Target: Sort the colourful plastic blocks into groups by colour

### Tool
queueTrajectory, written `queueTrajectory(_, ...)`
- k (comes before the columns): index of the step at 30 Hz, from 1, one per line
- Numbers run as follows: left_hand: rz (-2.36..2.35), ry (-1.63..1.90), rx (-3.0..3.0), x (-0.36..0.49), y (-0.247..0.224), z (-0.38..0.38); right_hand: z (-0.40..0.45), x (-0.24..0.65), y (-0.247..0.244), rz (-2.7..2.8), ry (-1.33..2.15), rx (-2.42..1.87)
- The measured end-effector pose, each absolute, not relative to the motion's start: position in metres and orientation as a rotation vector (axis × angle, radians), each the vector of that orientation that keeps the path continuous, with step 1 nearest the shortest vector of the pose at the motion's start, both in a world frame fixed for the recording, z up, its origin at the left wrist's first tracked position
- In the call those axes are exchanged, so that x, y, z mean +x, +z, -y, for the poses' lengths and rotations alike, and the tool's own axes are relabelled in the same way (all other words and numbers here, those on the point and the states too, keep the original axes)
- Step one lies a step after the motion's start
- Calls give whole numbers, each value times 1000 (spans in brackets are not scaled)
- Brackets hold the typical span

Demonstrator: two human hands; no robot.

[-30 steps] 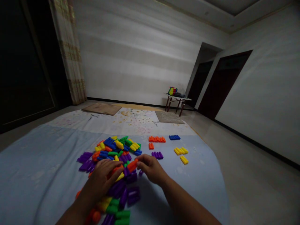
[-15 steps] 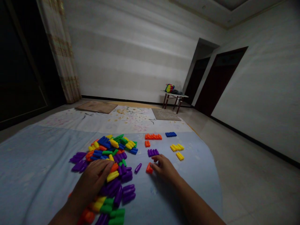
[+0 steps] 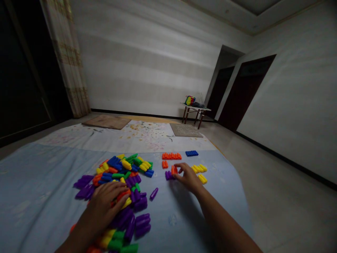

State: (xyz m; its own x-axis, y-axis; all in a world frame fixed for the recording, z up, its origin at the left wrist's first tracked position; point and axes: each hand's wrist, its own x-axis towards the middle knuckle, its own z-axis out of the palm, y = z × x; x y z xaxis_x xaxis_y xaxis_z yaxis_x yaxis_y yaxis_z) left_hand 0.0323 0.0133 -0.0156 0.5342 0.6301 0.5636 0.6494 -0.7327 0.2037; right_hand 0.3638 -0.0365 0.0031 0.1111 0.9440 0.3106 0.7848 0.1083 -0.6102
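Between the thumb and fingers of my right hand (image 3: 187, 177) is an orange piece (image 3: 174, 170), held just above a row of purple pieces (image 3: 168, 175). My left hand (image 3: 107, 198) rests on the mixed pile, its fingers curled over an orange piece (image 3: 123, 194). That pile holds blue pieces (image 3: 114, 161), green pieces (image 3: 131, 157), yellow pieces (image 3: 126, 164) and purple pieces (image 3: 142, 225). A single purple piece (image 3: 154, 194) lies between the pile and my right hand.
Past my right hand are an orange row (image 3: 171, 156), a small orange group (image 3: 164, 164), a blue row (image 3: 192, 153) and yellow groups (image 3: 199, 168). Two boards, one brown (image 3: 107, 122) and one grey (image 3: 185, 130), lie at the far edge of the cloth (image 3: 210, 207).
My right hand has lifted the orange piece from the cloth and carried it forward to the purple row. My left hand has shifted slightly down over the pile.
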Motion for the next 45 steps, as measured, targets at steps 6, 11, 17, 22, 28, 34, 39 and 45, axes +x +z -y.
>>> queueTrajectory(6,1178,-951,-2750,34,-11,-11,-17,382,12,1763,301,-1891)
queueTrajectory(11,1262,-943,-2769,34,-6,-6,-37,377,-1,1759,377,-1923)
queueTrajectory(17,1308,-975,-2771,34,-8,-6,-29,373,-6,1703,375,-1878)
queueTrajectory(22,1307,-952,-2792,34,-10,-7,2,374,0,1653,301,-1774)
queueTrajectory(28,1321,-888,-2807,34,-11,-8,48,365,-1,1608,376,-1690)
queueTrajectory(34,1321,-791,-2825,34,-10,-7,78,356,-15,1537,429,-1677)
queueTrajectory(39,1279,-706,-2845,33,-12,-3,79,359,-30,1439,508,-1648)
queueTrajectory(45,1422,-543,-2787,49,5,2,77,358,-41,1332,552,-1703)
